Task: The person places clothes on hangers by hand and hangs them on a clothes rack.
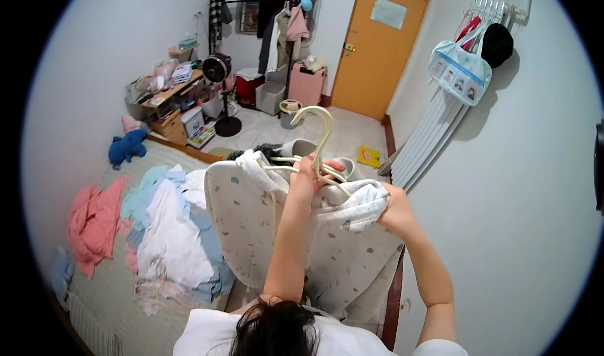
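A cream hanger (324, 129) stands upright in front of me, its hook at the top. Below the hook, my left hand (309, 175) is closed round the hanger's neck. A white garment with small printed spots (245, 221) hangs from the hanger and reaches down toward my body. My right hand (395, 208) grips the garment at its right shoulder, with the cloth bunched between the fingers. Part of the hanger's arms shows at the garment's neck opening; the rest is hidden in the cloth.
A bed (113, 293) at the left bears a pink garment (94, 221), a white garment (173, 236) and other clothes. A fan (217, 70) stands beyond, near a cluttered desk (173, 92). A radiator (434, 129) lines the right wall, and a yellow item (369, 156) lies on the floor.
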Demonstrator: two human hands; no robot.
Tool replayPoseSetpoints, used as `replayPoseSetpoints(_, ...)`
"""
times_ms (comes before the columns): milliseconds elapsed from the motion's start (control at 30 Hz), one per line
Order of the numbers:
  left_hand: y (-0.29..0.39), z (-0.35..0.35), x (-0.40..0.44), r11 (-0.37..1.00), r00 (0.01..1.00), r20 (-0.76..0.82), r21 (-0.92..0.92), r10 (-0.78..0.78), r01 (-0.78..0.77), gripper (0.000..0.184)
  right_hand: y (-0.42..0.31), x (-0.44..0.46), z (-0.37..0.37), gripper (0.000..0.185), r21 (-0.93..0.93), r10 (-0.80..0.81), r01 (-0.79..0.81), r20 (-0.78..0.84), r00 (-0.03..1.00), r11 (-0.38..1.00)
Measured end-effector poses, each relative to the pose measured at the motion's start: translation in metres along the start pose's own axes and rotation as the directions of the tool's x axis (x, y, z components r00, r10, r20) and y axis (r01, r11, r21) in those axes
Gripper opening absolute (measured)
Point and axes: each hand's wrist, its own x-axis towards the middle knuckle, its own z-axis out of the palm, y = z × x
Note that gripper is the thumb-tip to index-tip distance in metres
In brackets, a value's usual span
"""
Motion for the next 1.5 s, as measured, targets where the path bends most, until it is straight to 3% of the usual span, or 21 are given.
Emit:
replayPoseSetpoints(167, -0.015, -0.015, 0.088, 0.994, 0.999, 0.05, -0.108, 0.004, 0.002, 0.048, 0.019, 0.075, -0.009, 0.037, -0.035, 0.093, -0.093, -0.01, 0.996, 0.995)
replayPoseSetpoints(333, -0.012, -0.008, 0.178, 0.999, 0.998, 0.059, -0.046, -0.003, 0.005, 0.043, 0.062, 0.156, -0.027, 0.041, -0.13, 0.132, -0.123, 0.06, 0.989, 0.984)
replayPoseSetpoints(433, -0.028, -0.013, 0.251, 0.999, 0.998, 0.066, -0.038, 0.002, 0.001, 0.046, 0.102, 0.221, -0.038, 0.045, -0.151, 0.065, -0.047, 0.118, 0.991, 0.987)
replayPoseSetpoints(567, -0.036, -0.033, 0.349, 0.999, 0.998, 0.057, 0.032, -0.023, 0.021, 0.059, 0.144, 0.315, -0.038, 0.047, -0.016, 0.026, -0.023, 0.205, 0.978, 1.0)
replayPoseSetpoints(767, -0.026, -0.061, 0.477, 0.99, 0.989, -0.031, 0.0, 0.144, -0.144, 0.054, 0.204, 0.472, -0.038, 0.049, 0.022, -0.121, 0.12, 0.355, 0.927, 0.992)
replayPoseSetpoints(900, -0.006, -0.094, 0.552, 0.99, 0.98, -0.141, 0.009, 0.14, -0.14, 0.048, 0.218, 0.56, -0.016, 0.051, 0.179, -0.187, 0.12, 0.429, 0.884, 0.977)
replayPoseSetpoints(967, 0.003, -0.112, 0.597, 0.989, 0.986, -0.085, -0.002, 0.145, -0.145, 0.043, 0.227, 0.612, -0.003, 0.053, 0.229, -0.212, 0.118, 0.446, 0.87, 0.966)
replayPoseSetpoints(1233, 0.031, -0.213, 0.786, 0.982, 0.977, -0.105, 0.024, 0.186, -0.185, 0.035, 0.258, 0.806, 0.064, 0.058, 0.268, -0.168, 0.031, 0.506, 0.846, 0.963)
replayPoseSetpoints(1500, 0.103, -0.312, 0.942, 0.991, 0.987, -0.092, 0.019, 0.132, -0.131, 0.038, 0.262, 0.977, 0.139, 0.059, 0.321, -0.141, -0.033, 0.504, 0.852, 0.947)
